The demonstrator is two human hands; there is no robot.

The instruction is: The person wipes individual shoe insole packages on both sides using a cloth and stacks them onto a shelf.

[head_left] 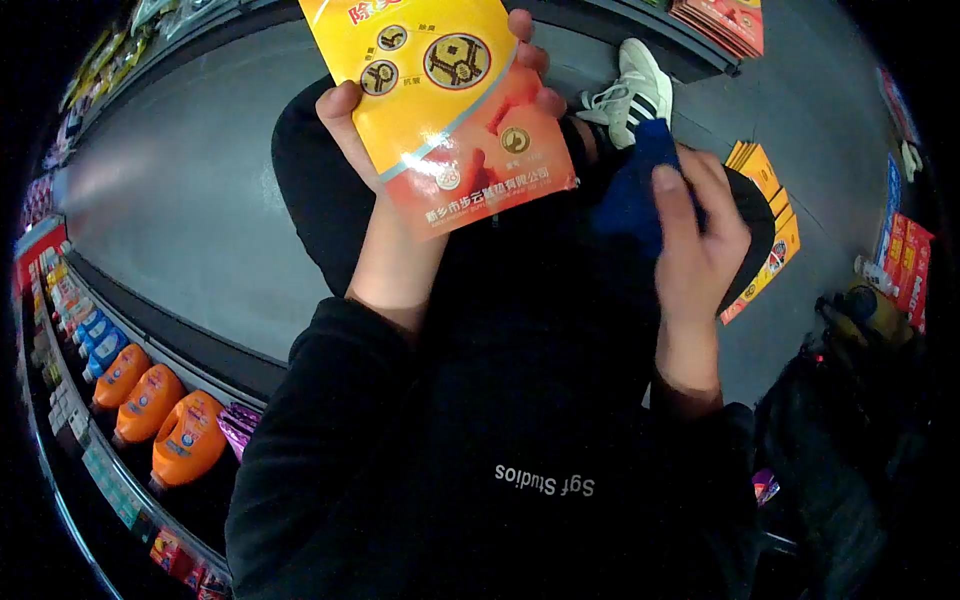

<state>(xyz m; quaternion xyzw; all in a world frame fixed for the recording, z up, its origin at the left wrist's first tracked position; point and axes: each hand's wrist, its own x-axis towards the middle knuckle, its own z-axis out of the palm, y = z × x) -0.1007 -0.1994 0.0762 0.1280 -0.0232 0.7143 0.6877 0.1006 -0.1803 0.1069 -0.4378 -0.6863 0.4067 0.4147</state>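
Note:
My left hand point(362, 150) holds up a flat yellow and red insole packet point(465, 130) with Chinese print on it. The thumb is on its left edge and the fingertips curl round its right edge. Lower and to the right, my right hand point(705, 235) pinches a dark blue cloth point(632, 205), which hangs over my dark-clad leg. The cloth's lower part blends into the dark clothing. More yellow and orange packets point(768, 235) lie on the floor beside my right knee.
A white shoe point(640, 95) with black stripes is on my foot. Orange detergent bottles point(188, 438) and blue bottles point(103, 345) line a shelf at the left. Red packets point(720, 22) are stacked at the top right. A dark bag-like heap point(830, 430) lies at the right.

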